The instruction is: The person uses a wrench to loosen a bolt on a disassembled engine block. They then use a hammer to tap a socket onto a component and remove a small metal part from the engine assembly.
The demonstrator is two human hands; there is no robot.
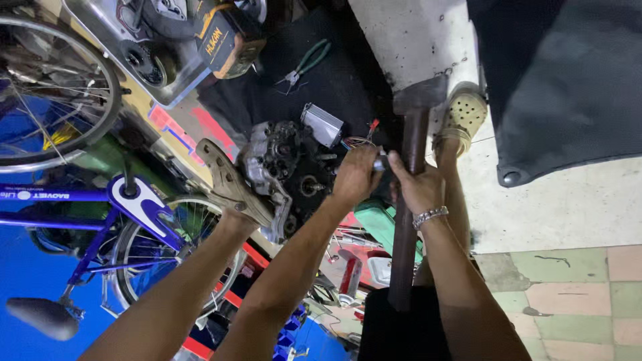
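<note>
My left hand (354,175) and my right hand (418,188), which wears a metal bracelet, meet at a small silvery metal part (380,162); both pinch it between their fingertips. A long hammer with a dark handle (406,234) runs up under my right hand, its head (418,100) lying on the floor. Whether my right hand also grips the handle I cannot tell. Just left of my left hand sits a grimy engine block (281,160), and my sandalled foot (227,182) rests against it. My other foot, in a cream clog (465,117), is beyond the hammer.
A silver finned box (322,125) with coloured wires lies behind the engine. Green-handled pliers (304,63) lie on a black mat. A metal tray (100,27) of parts and a blue bicycle (100,220) stand to the left. A dark cover (568,80) and tiled floor (568,287) are at right.
</note>
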